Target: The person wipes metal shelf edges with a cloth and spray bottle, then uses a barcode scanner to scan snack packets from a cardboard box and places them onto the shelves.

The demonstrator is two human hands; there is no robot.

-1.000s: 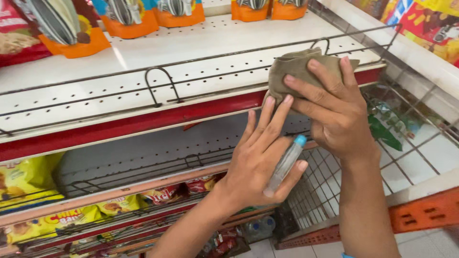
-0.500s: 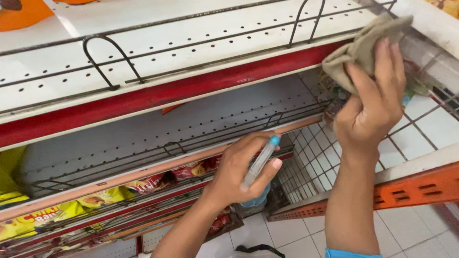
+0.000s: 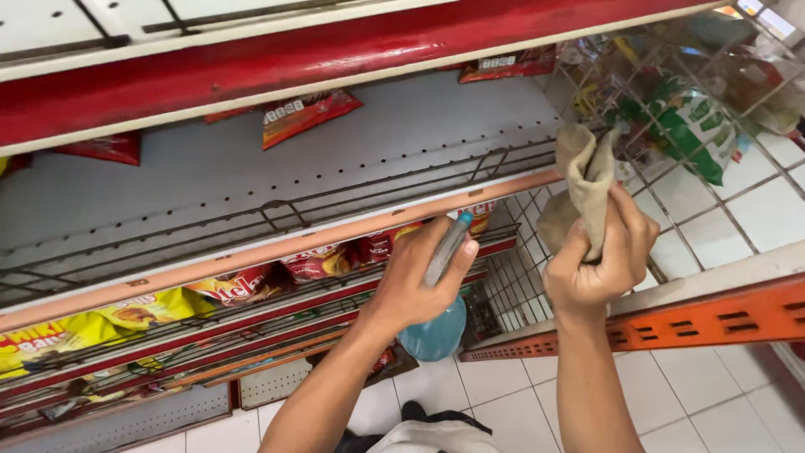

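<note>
My left hand (image 3: pixel 415 281) is wrapped around a clear blue spray bottle (image 3: pixel 436 327), its nozzle pointing up toward the middle shelf. My right hand (image 3: pixel 605 256) grips a bunched beige cloth (image 3: pixel 583 180) just off the right end of that shelf, beside a wire mesh side panel (image 3: pixel 671 134). The grey middle shelf (image 3: pixel 335 164) in front of both hands is bare except for a low wire front rail (image 3: pixel 277 205). Neither hand touches the shelf.
A red-edged upper shelf (image 3: pixel 335 59) overhangs at the top. Red snack packets (image 3: pixel 306 113) lie at the back of the middle shelf. Yellow and red snack bags (image 3: pixel 126 310) fill lower shelves. An orange slotted rail (image 3: pixel 713 315) runs at the right, above white floor tiles.
The view dropped from the white top shelf to the grey middle shelf. My right hand came off the top shelf edge with the cloth and lowered; the left hand kept the bottle.
</note>
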